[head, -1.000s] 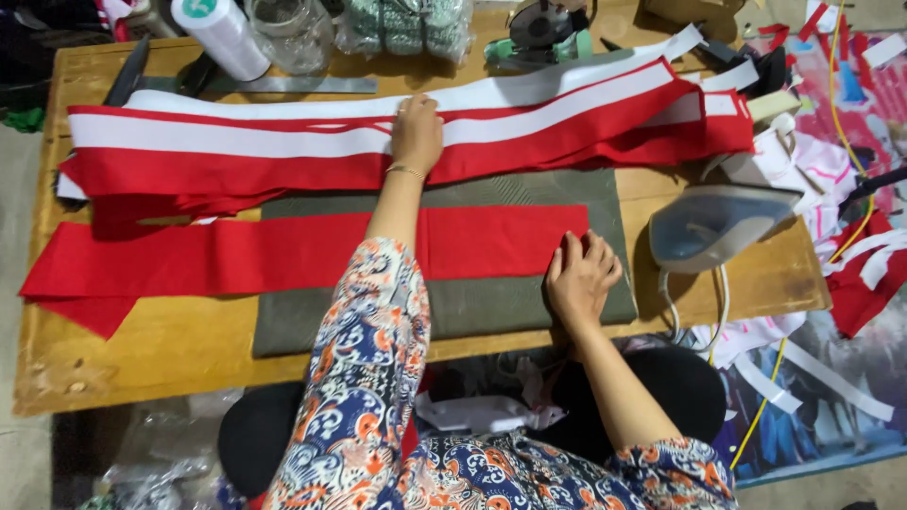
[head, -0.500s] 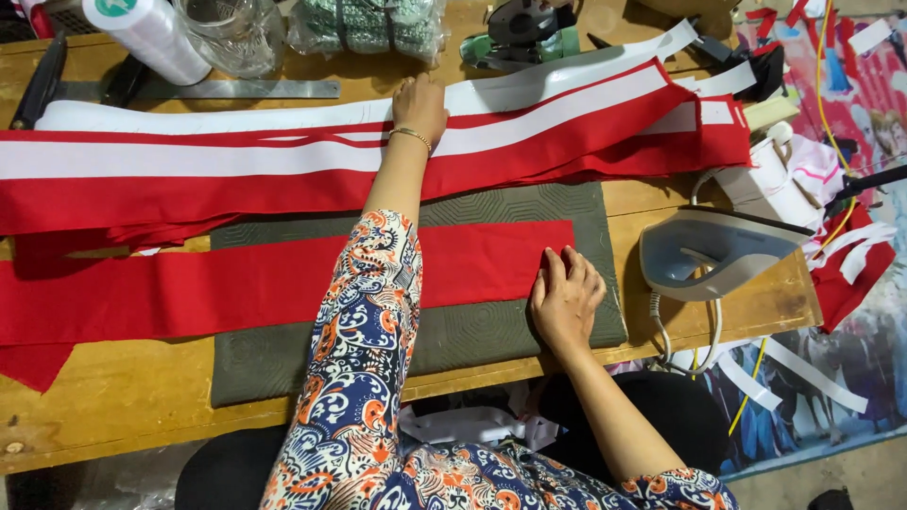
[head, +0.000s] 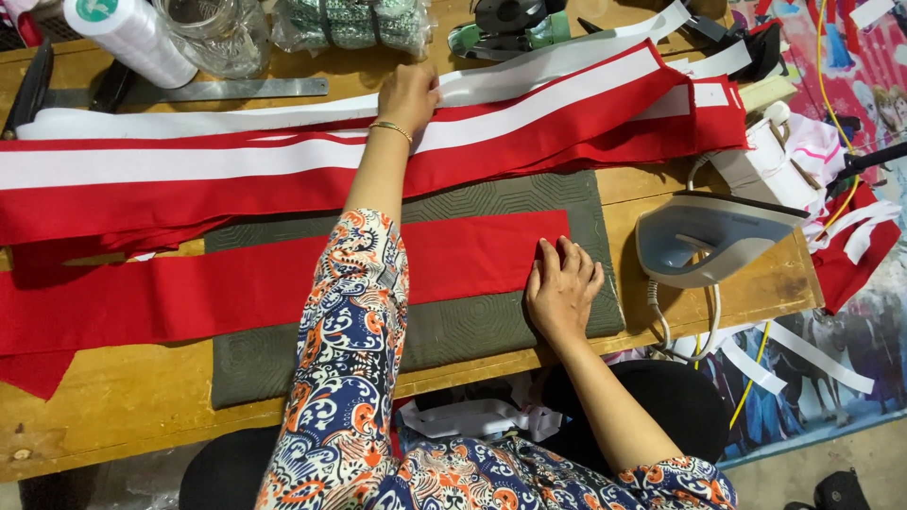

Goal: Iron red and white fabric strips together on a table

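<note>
Red fabric strip (head: 283, 279) lies flat along the grey pressing mat (head: 491, 326), its right end squared off near the mat's right edge, the rest running off the mat to the left across the wooden table (head: 113, 416).

Right hand (head: 562, 288) rests palm down on that right end. Fingers (head: 567, 260) are extended and slightly spread, gripping nothing; the flat press appears meant to keep the cloth smooth and prevent it from sliding.

Left hand (head: 408, 94) reaches across the table to the stack of red and white bands (head: 236, 170) lying beyond the mat. Fingers are curled over the far edge of a white band (head: 529, 80); whether they pinch it or only touch it cannot be told. A thin bracelet (head: 389, 129) circles the wrist.

Steam iron (head: 713, 236) is tipped onto its heel at the right of the mat, soleplate off the cloth, presumably so nothing scorches while both hands are occupied.

Count of items:
- Hands: two, both belonging to the same person.
- Irons: one.
- Pressing mats: one.
- Loose red strips on the mat: one.
- Metal rulers (head: 198, 92): one, along the far edge.
- Glass jars (head: 213, 33): one.
- White rolls (head: 128, 38): one, beside the jar.
- Layers in the far stack overlap too much to count.
</note>
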